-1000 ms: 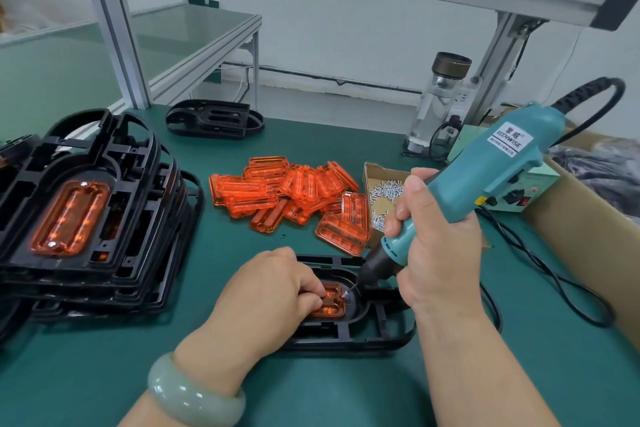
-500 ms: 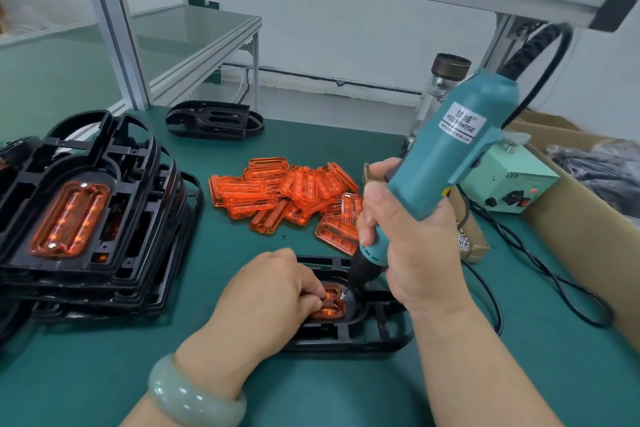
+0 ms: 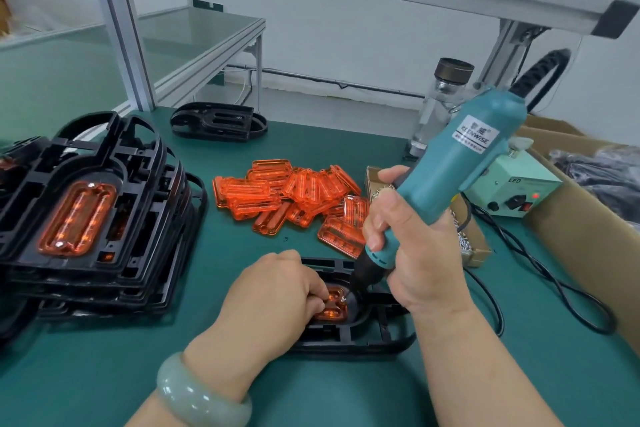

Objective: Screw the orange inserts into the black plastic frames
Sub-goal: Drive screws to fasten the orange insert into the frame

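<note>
On the desk (image 3: 221,270), stacked frames (image 3: 145,218) look done; right hand (image 3: 415,253) grips screwdriver (image 3: 460,163), left hand (image 3: 273,295) holds insert (image 3: 334,308); loose inserts (image 3: 298,191) remain.

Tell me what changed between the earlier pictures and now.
The right hand swung the teal screwdriver more upright and brought its tip down to the orange insert. Nothing was let go. The left hand still holds that insert in the black frame; loose inserts and stacked frames stayed.

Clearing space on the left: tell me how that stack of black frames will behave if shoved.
The stack of black frames would likely shear, not slide as one: its layers sit offset and tilted. Each frame is open ribbing, so probably light yet fairly stiff.
</note>
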The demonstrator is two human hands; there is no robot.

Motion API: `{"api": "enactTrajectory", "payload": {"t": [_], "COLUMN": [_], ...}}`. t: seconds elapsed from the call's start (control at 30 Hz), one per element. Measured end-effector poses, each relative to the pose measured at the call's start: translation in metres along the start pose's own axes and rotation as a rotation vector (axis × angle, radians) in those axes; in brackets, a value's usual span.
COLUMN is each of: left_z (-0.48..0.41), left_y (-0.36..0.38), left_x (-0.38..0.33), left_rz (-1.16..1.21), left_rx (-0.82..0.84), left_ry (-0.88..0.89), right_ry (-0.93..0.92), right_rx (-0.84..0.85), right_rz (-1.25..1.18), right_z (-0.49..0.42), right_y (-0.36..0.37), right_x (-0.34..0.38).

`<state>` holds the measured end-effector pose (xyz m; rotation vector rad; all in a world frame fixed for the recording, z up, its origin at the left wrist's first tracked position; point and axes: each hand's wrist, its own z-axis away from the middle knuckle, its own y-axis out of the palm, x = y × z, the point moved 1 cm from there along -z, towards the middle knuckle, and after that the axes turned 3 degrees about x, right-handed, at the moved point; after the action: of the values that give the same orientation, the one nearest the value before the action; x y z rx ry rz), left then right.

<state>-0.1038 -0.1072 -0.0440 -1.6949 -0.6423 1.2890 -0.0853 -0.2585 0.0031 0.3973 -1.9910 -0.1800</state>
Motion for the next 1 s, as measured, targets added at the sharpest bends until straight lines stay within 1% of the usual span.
{"api": "enactTrajectory", "payload": {"t": [0.27,0.37,0.5,0.63,0.73,0.83,1.0], "left_z": [-0.001,-0.001,-0.001,-0.002,-0.003,-0.002,-0.001], "left_y": [-0.001,0.000,0.001,0.001,0.002,0.001,-0.001], "left_x": [-0.001,-0.001,0.000,-0.001,-0.001,-0.002,-0.003], "left_rz": [-0.001,0.005,-0.002,-0.007,-0.017,0.001,0.023], "left_rx": [0.011,0.006,-0.001,-0.006,-0.013,-0.015,-0.008], "left_ry": [-0.008,-0.009,-0.007,-0.001,0.008,0.005,-0.009], "right_ry": [0.059,0.062,0.062,0.021,0.009,0.030,0.056], "right_rx": [0.139,0.102,-0.001,-0.065,-0.075,-0.042,0.087], "right_rz": [0.008,-0.003,-0.075,-0.053,-0.035,-0.043,-0.020], "right_z": [-0.005,-0.006,-0.003,0.003,0.003,0.002,-0.002], "right_y": [0.007,0.006,0.000,-0.003,-0.001,0.002,0.003], "right_x": [-0.001,-0.001,-0.002,-0.003,-0.003,-0.003,-0.003]}}
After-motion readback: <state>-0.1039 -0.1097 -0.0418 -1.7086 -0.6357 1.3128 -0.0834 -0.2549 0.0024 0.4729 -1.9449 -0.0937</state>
